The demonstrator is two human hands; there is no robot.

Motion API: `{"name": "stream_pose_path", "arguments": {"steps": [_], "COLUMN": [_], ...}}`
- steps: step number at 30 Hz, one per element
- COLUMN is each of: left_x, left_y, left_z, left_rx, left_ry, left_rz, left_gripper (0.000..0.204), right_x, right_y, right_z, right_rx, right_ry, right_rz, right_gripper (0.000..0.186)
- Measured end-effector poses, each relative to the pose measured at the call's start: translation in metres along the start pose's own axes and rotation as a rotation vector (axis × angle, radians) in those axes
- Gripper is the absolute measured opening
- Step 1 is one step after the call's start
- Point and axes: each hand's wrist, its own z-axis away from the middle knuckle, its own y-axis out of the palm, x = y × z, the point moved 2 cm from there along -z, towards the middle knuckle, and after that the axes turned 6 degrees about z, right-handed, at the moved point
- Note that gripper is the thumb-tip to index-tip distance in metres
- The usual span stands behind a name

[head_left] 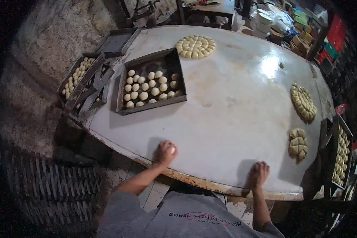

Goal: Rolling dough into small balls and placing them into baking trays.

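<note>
left hand (165, 152) cups dough ball (172, 150) on table (234, 115) | right hand (258, 173) curled, contents hidden | tray (150, 81) at 11 o'clock

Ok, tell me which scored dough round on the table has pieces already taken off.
The small dough round nearest the right hand; the other two are full circles.

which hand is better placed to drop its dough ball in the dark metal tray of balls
Left, probably. The left hand cups a pale dough ball and sits nearer the dark metal tray; the right hand is farther away.
</note>
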Motion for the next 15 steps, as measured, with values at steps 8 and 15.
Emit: {"name": "stream_pose_path", "arguments": {"steps": [8,15], "left_x": [0.032,0.135], "left_y": [0.015,-0.089], "left_z": [-0.071,-0.168], "left_rx": [0.110,0.765], "left_ry": [-0.127,-0.196], "left_rz": [-0.086,0.920], "left_gripper": [0.020,0.038], "right_x": [-0.018,0.076], "right_y": [0.051,0.035], "right_z": [-0.060,-0.013], "right_rx": [0.168,0.183], "right_ry": [0.499,0.745], "right_rz": [0.204,0.195], "right_gripper": [0.020,0.031]}}
